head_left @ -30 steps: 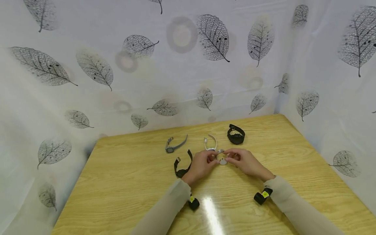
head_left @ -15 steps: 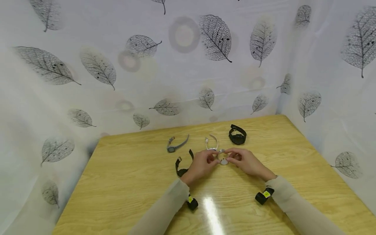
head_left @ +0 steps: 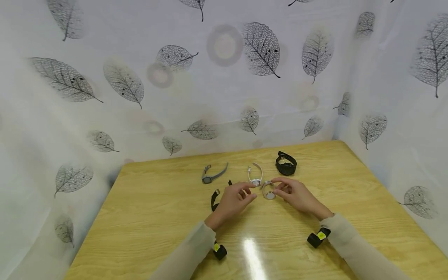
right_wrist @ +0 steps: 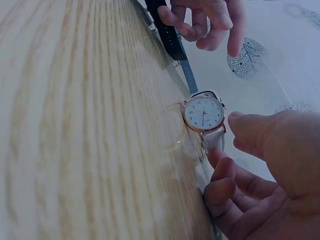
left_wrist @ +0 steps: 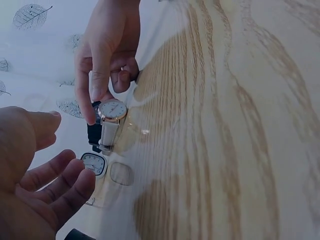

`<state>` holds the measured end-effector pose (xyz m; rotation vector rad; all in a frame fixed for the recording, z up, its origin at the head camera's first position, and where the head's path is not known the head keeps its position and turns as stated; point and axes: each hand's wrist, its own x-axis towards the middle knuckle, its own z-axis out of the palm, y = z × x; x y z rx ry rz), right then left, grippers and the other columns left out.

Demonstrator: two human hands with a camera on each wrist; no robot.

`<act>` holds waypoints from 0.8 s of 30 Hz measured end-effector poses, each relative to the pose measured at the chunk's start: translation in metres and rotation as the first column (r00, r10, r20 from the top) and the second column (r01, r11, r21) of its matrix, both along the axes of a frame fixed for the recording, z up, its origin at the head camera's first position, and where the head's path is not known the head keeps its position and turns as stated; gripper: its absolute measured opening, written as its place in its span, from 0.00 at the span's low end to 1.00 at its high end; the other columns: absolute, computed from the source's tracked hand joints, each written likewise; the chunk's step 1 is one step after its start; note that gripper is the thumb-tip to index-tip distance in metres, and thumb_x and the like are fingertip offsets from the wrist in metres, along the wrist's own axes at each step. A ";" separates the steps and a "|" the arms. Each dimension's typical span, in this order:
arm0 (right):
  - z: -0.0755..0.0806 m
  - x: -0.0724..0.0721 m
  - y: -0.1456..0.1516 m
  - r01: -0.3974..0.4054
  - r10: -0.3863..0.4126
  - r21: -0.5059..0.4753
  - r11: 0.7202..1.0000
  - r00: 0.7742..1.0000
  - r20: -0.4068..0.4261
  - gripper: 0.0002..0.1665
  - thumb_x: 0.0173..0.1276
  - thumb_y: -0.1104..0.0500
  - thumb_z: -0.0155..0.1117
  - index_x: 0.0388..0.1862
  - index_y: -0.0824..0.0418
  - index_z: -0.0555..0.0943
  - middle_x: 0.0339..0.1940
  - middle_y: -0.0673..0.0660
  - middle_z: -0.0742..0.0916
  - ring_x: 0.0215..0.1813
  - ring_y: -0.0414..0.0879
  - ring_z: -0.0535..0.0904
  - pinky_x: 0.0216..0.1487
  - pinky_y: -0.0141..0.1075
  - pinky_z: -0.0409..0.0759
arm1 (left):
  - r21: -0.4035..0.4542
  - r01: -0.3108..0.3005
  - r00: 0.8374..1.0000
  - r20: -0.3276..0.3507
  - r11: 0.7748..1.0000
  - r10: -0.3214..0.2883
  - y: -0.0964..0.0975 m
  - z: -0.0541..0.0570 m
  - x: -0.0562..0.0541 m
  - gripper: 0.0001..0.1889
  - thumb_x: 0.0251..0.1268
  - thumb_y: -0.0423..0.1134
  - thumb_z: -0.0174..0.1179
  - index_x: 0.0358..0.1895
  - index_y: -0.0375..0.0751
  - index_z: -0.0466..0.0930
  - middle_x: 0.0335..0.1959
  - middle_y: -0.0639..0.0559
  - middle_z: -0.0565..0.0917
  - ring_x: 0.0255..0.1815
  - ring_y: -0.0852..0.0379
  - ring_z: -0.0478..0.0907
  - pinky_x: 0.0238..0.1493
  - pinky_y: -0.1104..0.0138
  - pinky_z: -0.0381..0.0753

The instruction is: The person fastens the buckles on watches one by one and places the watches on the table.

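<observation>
A watch with a white round dial, rose-gold case and pale strap [right_wrist: 204, 114] stands on its edge on the wooden table [head_left: 157, 210]. My right hand [head_left: 297, 194] is just to its right, fingers loosely bent; the thumb is slightly apart from the case and a fingertip is at the strap. My left hand [head_left: 232, 202] is to its left, thumb and fingers spread with nothing between them. Just behind is a small white watch [head_left: 256, 182], near the left fingertips. A black-strapped watch [head_left: 214, 200] is partly hidden behind the left hand.
Further back lie a grey watch [head_left: 207, 179] with a square face and a large black watch [head_left: 287, 168]. A white leaf-printed curtain [head_left: 224, 93] runs along the table's back and sides. Wrist cameras sit below both sleeves.
My left hand has let go of the pale-strapped watch and moved left, away from it. The right thumb has drawn slightly off the case. The watch stays standing in place.
</observation>
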<state>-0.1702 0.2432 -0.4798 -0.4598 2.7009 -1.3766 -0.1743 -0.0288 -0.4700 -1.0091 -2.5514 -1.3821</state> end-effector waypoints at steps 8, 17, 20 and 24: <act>-0.003 0.003 -0.005 0.038 -0.041 -0.037 0.999 0.996 -0.076 0.23 0.76 0.53 0.66 0.67 0.58 0.79 0.42 0.54 0.86 0.31 0.46 0.84 0.28 0.37 0.83 | 0.037 -0.017 0.998 -0.063 0.999 0.020 -0.009 0.003 0.006 0.15 0.73 0.39 0.66 0.58 0.41 0.85 0.40 0.51 0.85 0.34 0.61 0.82 0.35 0.73 0.83; 0.013 0.010 -0.026 0.027 -0.053 -0.146 0.989 0.983 -0.174 0.26 0.76 0.55 0.66 0.71 0.56 0.76 0.48 0.57 0.84 0.34 0.52 0.84 0.26 0.36 0.81 | 0.131 -0.093 0.971 -0.209 0.987 0.119 -0.044 0.006 0.009 0.12 0.71 0.37 0.67 0.55 0.45 0.85 0.40 0.49 0.85 0.28 0.63 0.77 0.26 0.72 0.81; 0.018 0.010 -0.033 0.008 -0.040 -0.182 0.983 0.984 -0.173 0.26 0.76 0.57 0.66 0.71 0.55 0.76 0.47 0.58 0.84 0.33 0.54 0.85 0.25 0.36 0.81 | 0.133 -0.112 0.965 -0.221 0.985 0.139 -0.056 0.008 0.008 0.13 0.71 0.36 0.68 0.56 0.45 0.85 0.41 0.48 0.86 0.26 0.62 0.77 0.24 0.71 0.79; 0.022 0.009 -0.040 -0.011 -0.022 -0.209 0.978 0.988 -0.154 0.26 0.76 0.58 0.66 0.71 0.54 0.76 0.47 0.59 0.84 0.35 0.57 0.85 0.24 0.37 0.81 | 0.140 -0.126 0.962 -0.224 0.982 0.155 -0.070 0.007 0.007 0.13 0.71 0.35 0.67 0.56 0.44 0.85 0.42 0.44 0.86 0.23 0.60 0.76 0.22 0.70 0.77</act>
